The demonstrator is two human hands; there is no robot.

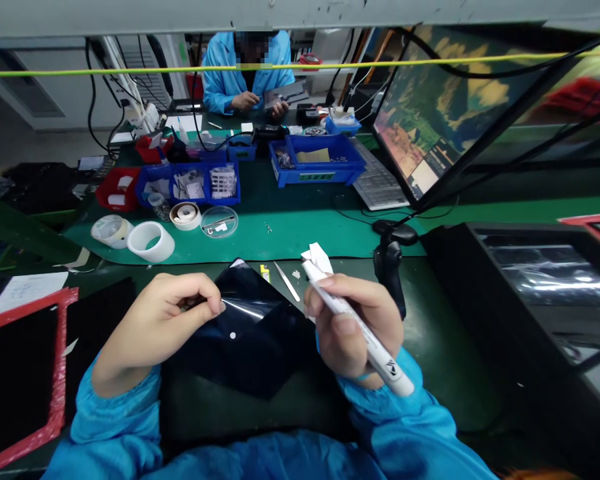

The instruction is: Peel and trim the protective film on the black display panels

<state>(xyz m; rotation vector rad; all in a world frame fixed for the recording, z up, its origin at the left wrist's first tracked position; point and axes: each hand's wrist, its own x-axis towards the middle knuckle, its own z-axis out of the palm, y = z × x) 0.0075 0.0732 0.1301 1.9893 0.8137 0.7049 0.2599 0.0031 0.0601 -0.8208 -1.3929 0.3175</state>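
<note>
My two hands above a dark green bench (pixel 445 333). The left hand (pixel 165 317) has thumb and forefinger closed tip to tip over a dark glossy sheet (pixel 260 353); whether they pinch it, I cannot tell. My right hand (pixel 350 347) is curled snugly around a white pen (pixel 377 350), located to the right of the sheet; its long axis is oblique, one end directed forward and left beside a folded white piece (pixel 320 255), the other back toward my right sleeve (pixel 400 413)

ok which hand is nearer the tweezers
Right. The right hand is close by, just right of the tweezers; the left hand is farther off, to their left.
</note>
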